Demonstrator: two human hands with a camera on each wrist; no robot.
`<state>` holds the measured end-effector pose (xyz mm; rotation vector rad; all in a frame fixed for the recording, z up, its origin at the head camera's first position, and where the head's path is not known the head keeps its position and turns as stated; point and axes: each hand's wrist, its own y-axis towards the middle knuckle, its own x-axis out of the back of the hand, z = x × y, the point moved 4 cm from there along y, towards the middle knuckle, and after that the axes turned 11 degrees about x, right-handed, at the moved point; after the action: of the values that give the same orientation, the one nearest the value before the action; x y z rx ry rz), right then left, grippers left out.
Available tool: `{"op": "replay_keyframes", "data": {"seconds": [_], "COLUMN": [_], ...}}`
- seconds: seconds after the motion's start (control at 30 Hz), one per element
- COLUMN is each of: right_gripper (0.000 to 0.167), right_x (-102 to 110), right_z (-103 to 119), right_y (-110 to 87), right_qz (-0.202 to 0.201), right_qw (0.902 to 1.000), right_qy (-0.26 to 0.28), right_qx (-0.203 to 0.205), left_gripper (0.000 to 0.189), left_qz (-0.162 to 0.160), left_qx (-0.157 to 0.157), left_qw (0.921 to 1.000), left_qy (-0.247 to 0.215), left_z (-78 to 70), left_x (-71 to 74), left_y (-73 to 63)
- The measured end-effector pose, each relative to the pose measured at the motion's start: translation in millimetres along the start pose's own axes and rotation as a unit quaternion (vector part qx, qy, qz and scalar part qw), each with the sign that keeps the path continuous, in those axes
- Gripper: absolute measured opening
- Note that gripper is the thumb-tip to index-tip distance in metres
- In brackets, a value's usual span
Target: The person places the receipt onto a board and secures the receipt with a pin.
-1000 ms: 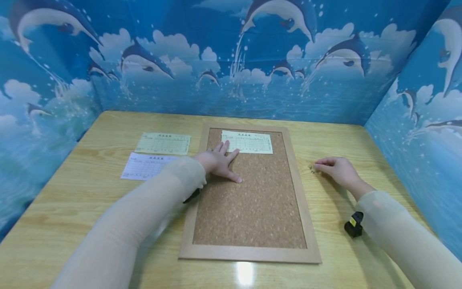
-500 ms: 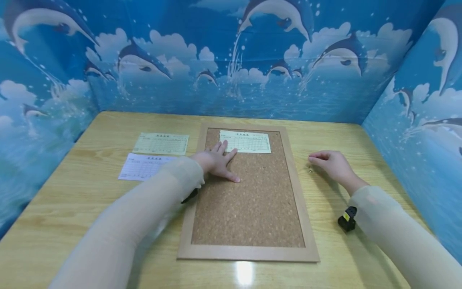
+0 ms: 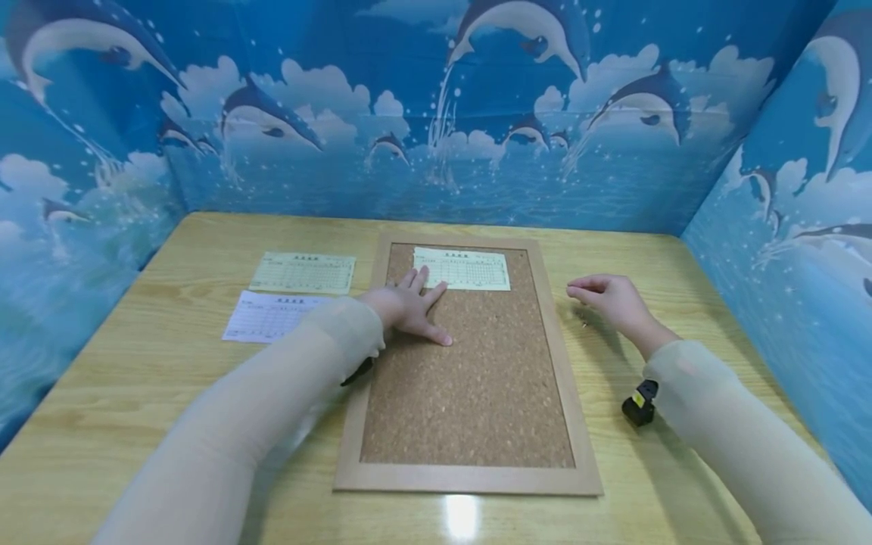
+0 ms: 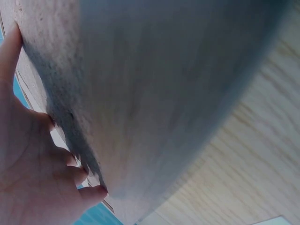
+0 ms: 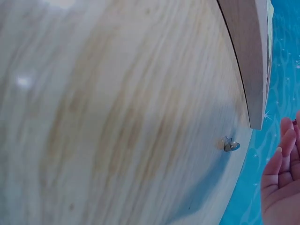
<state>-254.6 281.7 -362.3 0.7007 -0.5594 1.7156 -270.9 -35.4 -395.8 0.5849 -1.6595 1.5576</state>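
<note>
My left hand (image 3: 412, 306) lies spread on the corkboard (image 3: 470, 393), which has a light wooden frame. Its fingertips reach the left end of a pale green printed slip (image 3: 470, 270) at the top of the cork. In the left wrist view, the fingers (image 4: 70, 174) press on the cork surface. To the right of the frame, my right hand (image 3: 609, 299) is raised over the table, thumb and fingertips pinched together. A small dark bit of a thumbtack (image 5: 294, 122) shows at those fingertips. Below that hand, a few shiny metal thumbtacks (image 5: 230, 144) lie on the wood.
Left of the board, another pale green slip (image 3: 303, 272) lies above a white printed slip (image 3: 269, 316), partly covered by my left sleeve. The wooden table (image 3: 157, 325) is bordered by blue dolphin-print sheets (image 3: 327, 182) at the back and sides.
My right hand has lifted from the thumbtacks and moved left toward the corkboard, its fingertips still pinched. My left hand has stayed in place on the board.
</note>
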Motion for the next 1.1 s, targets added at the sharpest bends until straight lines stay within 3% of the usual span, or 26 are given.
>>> {"op": "replay_keyframes", "data": {"seconds": [0.33,0.47,0.87,1.1], "right_gripper": [0.051,0.052,0.048,0.044], "right_x": [-3,-4,-9,-11], "right_z": [0,2,8,14], "right_y": [6.1,8.5,11.7,14.9], "right_qz": [0.007,0.009,0.001,-0.006], "right_qw": [1.0,0.9999,0.9999,0.9997], "right_qy": [0.005,0.004,0.017,0.02], "right_qx": [0.003,0.004,0.001,0.009], "left_gripper": [0.112,0.112,0.12,0.117], "left_qz": [-0.008,-0.009,-0.002,-0.009], "left_qx": [-0.008,-0.012,-0.005,-0.009], "left_qw": [0.9999,0.9998,1.0,0.9999], "left_qy": [0.003,-0.009,0.002,-0.003], "left_z": [-0.4,-0.2,2.3,1.2], "left_x": [1.8,3.8,-1.9,-1.4], "left_y": [-2.8,-9.9,3.8,-0.6]}}
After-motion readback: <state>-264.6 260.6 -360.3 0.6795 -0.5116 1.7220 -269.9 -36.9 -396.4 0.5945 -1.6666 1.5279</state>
